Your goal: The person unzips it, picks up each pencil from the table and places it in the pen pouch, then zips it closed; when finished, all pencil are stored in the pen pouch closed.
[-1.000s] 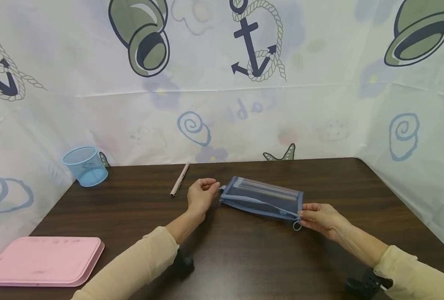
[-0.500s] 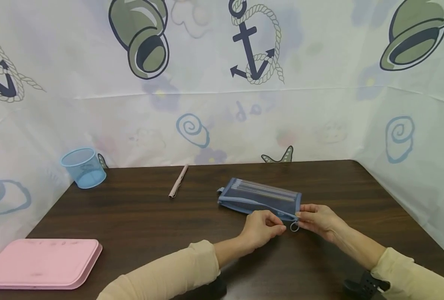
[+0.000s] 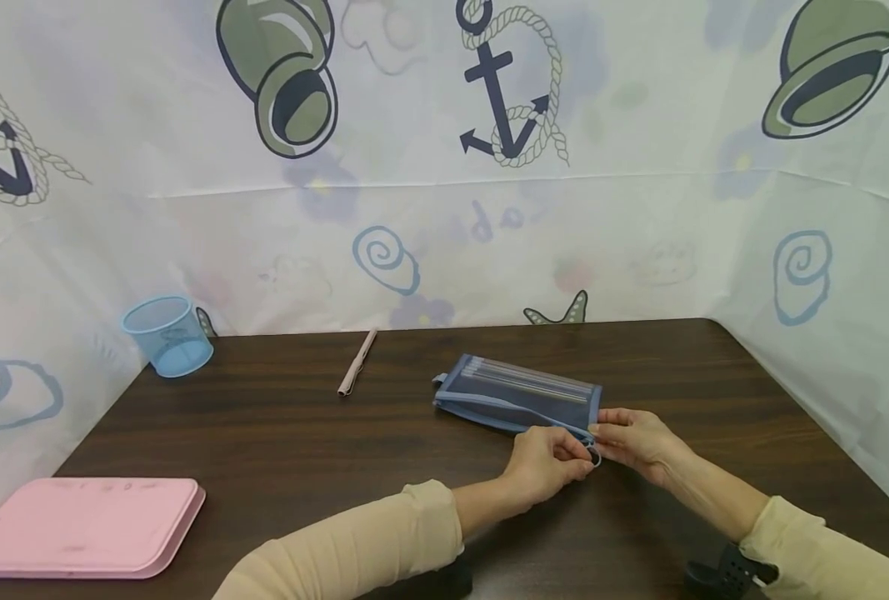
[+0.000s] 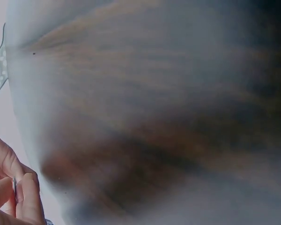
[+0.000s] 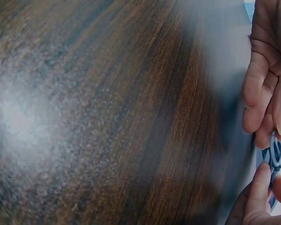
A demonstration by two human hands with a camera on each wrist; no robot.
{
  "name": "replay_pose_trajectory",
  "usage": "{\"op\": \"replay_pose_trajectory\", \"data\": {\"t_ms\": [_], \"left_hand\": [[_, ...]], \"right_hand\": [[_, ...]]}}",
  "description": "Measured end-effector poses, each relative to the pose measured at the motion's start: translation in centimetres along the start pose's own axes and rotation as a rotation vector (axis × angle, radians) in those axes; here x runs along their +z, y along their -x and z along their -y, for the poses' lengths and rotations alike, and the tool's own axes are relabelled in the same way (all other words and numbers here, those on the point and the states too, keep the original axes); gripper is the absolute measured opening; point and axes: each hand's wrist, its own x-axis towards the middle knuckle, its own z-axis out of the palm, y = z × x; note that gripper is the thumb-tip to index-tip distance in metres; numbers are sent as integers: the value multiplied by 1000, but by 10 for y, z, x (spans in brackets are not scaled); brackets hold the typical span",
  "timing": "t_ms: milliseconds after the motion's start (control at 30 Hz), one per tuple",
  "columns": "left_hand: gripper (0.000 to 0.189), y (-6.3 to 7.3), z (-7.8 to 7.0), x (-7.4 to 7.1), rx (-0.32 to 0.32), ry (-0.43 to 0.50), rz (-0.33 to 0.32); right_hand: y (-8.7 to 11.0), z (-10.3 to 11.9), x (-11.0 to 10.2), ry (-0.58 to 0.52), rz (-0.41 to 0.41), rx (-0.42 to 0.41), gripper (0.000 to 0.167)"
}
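A blue see-through zippered pencil pouch (image 3: 515, 398) lies on the table, with long thin items (image 3: 530, 377) showing through its upper side. My right hand (image 3: 645, 443) pinches the pouch's right end between thumb and fingers. Close beside it, my left hand (image 3: 547, 467) pinches the ring (image 3: 598, 457) on the zipper pull, near the same corner. In the right wrist view, the pouch's end (image 5: 274, 152) shows between the fingers of both hands. A thin edge (image 4: 15, 188) sits between the left thumb and fingers in the left wrist view.
A pen (image 3: 357, 364) lies left of the pouch. The light-blue mesh cup (image 3: 170, 337) stands at the table's back left corner, and a pink flat case (image 3: 84, 525) lies at the front left. Patterned cloth (image 3: 429, 250) borders the table behind and at the sides.
My left hand has left the pouch's left end tab, moved right and toward me, and taken hold of the zipper ring. My right hand keeps its grip on the right end.
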Motion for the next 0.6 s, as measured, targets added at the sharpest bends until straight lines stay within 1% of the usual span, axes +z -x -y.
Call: {"op": "replay_pose_trajectory", "data": {"t_ms": [167,333,533,600], "left_hand": [[6,0,-1,-1,-9,27,0],[9,0,0,-3,-34,48,-25],[5,-3,0,-2,-73,207,-24],[7,-5,1,-3,-89,242,-33]], "right_hand": [[0,0,0,-3,1,-8,42],[-1,0,1,1,6,-11,43],[-1,-2,0,24,8,-16,49],[-1,-3,0,25,6,-19,49]]}}
